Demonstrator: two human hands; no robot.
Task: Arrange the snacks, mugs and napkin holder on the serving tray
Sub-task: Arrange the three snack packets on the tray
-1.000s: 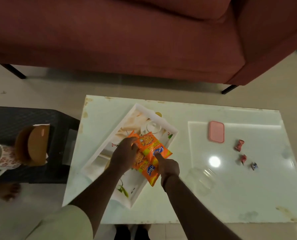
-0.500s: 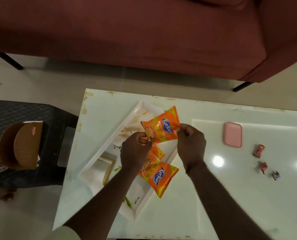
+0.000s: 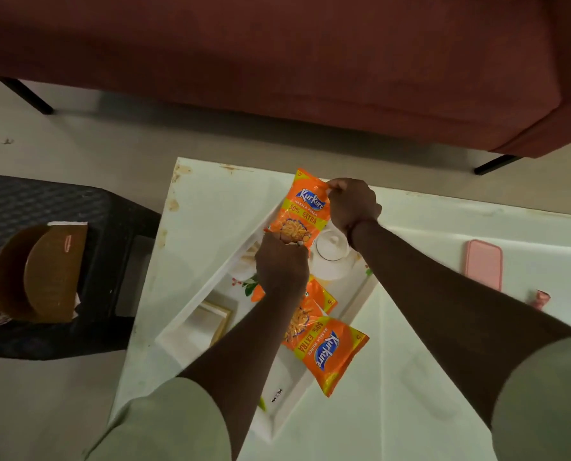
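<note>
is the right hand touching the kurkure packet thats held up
Touching. The head view shows the right hand pinching the top corner of the raised Kurkure packet, fingertips closed on the wrapper, while the left hand grips its bottom edge above the serving tray.

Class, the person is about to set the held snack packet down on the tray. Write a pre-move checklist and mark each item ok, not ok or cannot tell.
1. Held packet gripped at both ends by left hand and right hand: ok.
2. Bare spot on the serving tray for it: ok, the near left part is free.
3. Other packet fully inside the tray: not ok, it overhangs the right rim.
4. Third packet lying flat: cannot tell, the arm hides most of it.
5. Napkin holder on the tray: not ok, it sits on the dark side table.
</note>
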